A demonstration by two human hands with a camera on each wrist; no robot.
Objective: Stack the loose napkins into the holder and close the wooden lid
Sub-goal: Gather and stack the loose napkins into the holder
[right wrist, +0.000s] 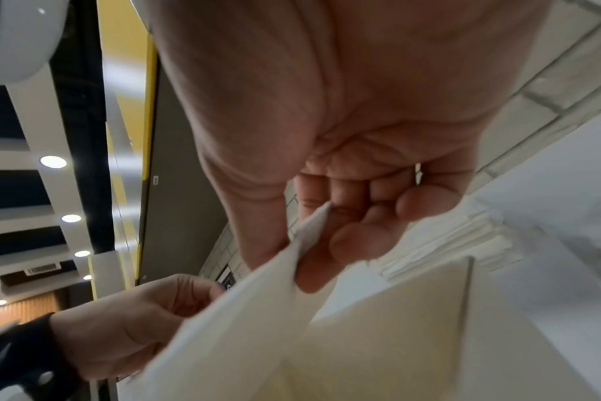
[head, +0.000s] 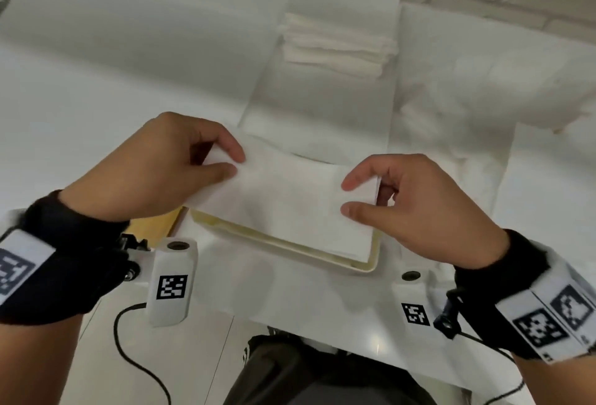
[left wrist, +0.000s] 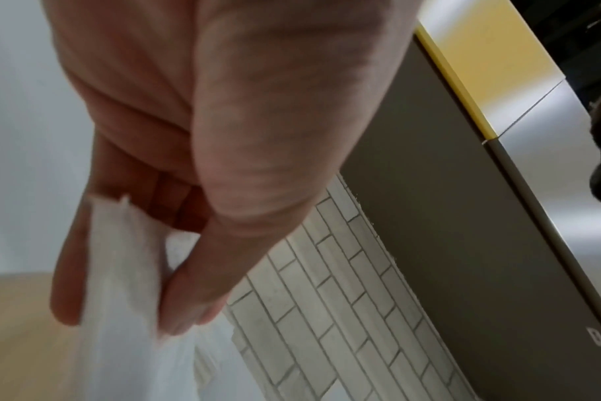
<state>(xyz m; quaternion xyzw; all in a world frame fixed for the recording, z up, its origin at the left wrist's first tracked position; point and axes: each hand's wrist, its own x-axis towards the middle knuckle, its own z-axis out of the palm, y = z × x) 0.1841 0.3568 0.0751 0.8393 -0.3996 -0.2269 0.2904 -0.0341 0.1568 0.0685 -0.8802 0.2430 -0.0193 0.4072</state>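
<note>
A white paper napkin (head: 290, 201), flat and folded to a rectangle, is held level just above the open cream napkin holder (head: 371, 259) at the near edge of the white tabletop (head: 96, 66). The left hand (head: 154, 172) pinches its left end between thumb and fingers (left wrist: 189, 298), knuckles up; the right hand (head: 416, 208) pinches the right end the same way. A stack of folded napkins (head: 338, 46) lies farther back. A wooden lid (head: 154, 227) shows under the left wrist.

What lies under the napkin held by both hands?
The cream holder sits beneath the napkin; only its near rim and right corner show. Its inside is covered.
</note>
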